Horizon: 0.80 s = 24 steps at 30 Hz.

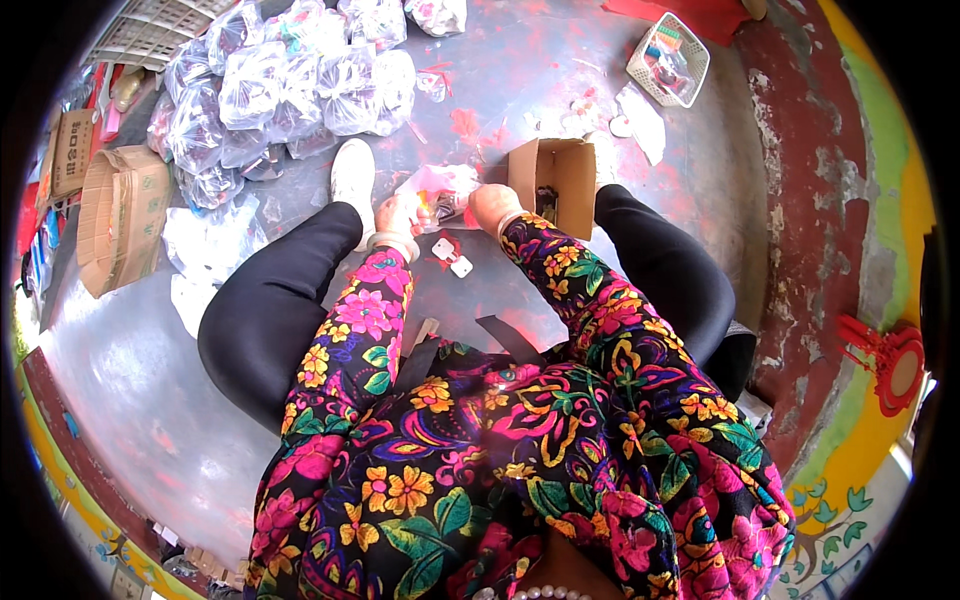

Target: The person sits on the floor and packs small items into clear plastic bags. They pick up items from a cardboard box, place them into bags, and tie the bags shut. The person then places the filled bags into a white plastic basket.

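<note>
With our left hand's (397,214) grip clamped on the clear, pink-tinged plastic bag (449,203) left of the brown rectangular cardboard box (577,188), and our right hand's (493,208) closure indeterminable, we should support the film evenly, avoiding stretching.

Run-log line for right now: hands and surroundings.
left hand: holding clear plastic bag | right hand: at bag's right edge, grip unclear | nearby: open cardboard box, two white tag-like pieces
</note>
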### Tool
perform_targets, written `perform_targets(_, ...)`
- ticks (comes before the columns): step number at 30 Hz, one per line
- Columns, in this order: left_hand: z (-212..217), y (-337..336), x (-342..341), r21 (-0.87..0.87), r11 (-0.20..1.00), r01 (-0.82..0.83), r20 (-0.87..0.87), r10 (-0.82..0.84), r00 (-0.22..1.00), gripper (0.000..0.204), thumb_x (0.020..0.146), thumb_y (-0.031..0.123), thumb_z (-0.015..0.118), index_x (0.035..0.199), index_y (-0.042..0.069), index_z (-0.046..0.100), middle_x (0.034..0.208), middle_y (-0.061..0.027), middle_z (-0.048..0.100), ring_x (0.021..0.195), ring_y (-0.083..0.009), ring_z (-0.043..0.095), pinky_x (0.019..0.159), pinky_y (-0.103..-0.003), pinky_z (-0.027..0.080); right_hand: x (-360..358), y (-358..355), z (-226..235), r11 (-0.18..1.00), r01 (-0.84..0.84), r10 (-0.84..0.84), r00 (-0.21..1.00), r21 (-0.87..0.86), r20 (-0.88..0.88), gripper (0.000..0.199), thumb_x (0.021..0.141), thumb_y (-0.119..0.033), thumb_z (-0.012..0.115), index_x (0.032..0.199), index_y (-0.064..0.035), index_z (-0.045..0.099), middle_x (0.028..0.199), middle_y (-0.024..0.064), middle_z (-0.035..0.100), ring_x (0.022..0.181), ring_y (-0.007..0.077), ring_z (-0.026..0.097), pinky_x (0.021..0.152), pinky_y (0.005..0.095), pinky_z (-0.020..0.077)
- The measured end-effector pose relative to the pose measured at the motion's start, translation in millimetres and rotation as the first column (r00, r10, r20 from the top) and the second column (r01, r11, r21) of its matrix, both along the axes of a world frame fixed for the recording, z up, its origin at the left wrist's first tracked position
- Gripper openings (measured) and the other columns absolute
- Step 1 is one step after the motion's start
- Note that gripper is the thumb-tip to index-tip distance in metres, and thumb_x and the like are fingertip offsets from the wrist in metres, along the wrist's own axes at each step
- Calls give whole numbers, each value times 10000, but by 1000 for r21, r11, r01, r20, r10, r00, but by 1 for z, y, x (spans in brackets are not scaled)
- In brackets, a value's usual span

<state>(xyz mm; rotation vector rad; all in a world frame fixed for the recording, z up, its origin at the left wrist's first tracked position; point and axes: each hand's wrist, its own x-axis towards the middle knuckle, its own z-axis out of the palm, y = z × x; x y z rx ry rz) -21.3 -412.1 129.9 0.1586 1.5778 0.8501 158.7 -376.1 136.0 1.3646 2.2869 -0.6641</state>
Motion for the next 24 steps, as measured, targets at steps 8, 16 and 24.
perform_targets(8,12,0,1,46,997,-55,68,51,996,148,757,187,457,781,61,531,630,-75,550,507,-165,520,437,-263,403,-47,0,17,974,-206,218,968,98,-128,199,703,-104,556,877,-44,632,994,141,573,877,269,588,716,349,472)
perform_targets(16,18,2,3,63,969,-241,209,223,952,168,758,212,451,710,60,502,594,-85,539,461,-187,516,414,-257,433,-43,6,-30,999,-45,48,983,21,-174,255,734,-122,534,973,-39,567,1012,157,533,957,277,538,806,345,436)
perform_targets(24,22,4,4,53,955,-291,252,269,930,154,761,234,501,735,83,496,596,-76,535,503,-191,523,464,-270,439,-49,31,-14,990,112,-121,987,-87,-103,318,714,-279,605,891,-14,600,909,172,596,870,286,579,750,354,458)
